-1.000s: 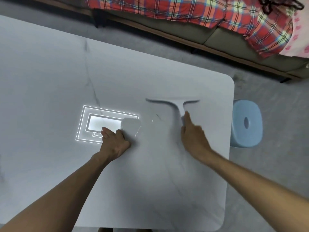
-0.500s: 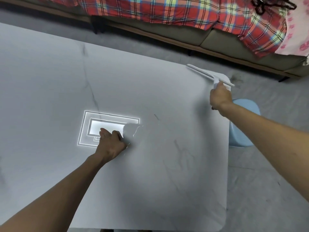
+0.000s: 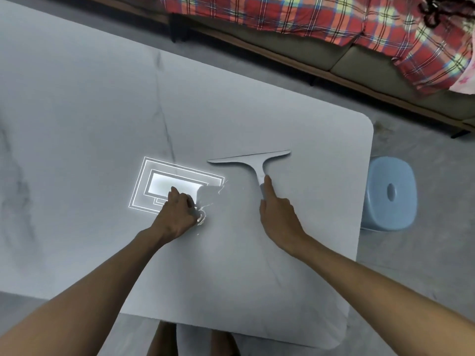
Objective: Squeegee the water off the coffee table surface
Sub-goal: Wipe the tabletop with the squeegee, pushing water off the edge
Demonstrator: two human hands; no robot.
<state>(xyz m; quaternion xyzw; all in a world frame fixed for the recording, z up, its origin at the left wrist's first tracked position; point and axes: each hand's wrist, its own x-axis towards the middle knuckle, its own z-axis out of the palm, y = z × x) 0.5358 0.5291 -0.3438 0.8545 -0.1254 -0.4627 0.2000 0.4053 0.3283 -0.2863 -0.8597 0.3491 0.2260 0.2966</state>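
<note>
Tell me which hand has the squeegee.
The right hand: it grips the squeegee by the handle, index finger along it. The left hand rests curled on the table.

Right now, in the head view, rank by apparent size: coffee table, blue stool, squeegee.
1. coffee table
2. blue stool
3. squeegee: slimmer, though its blade spans wider; the stool stands farther off, so unsure.

Body in shot: two bare arms, two bare grips, a bit of leg.
Left grip [image 3: 177, 214] and right grip [image 3: 279, 217] are bare skin, as are both forearms [image 3: 102, 286] from wrist to frame edge; any sleeve sits beyond the frame. Below the near desk [image 3: 257, 291] edge, two bare legs [image 3: 164, 340] show, with a pale grey strip between them. Can't tell if that strip is clothing or floor.
</note>
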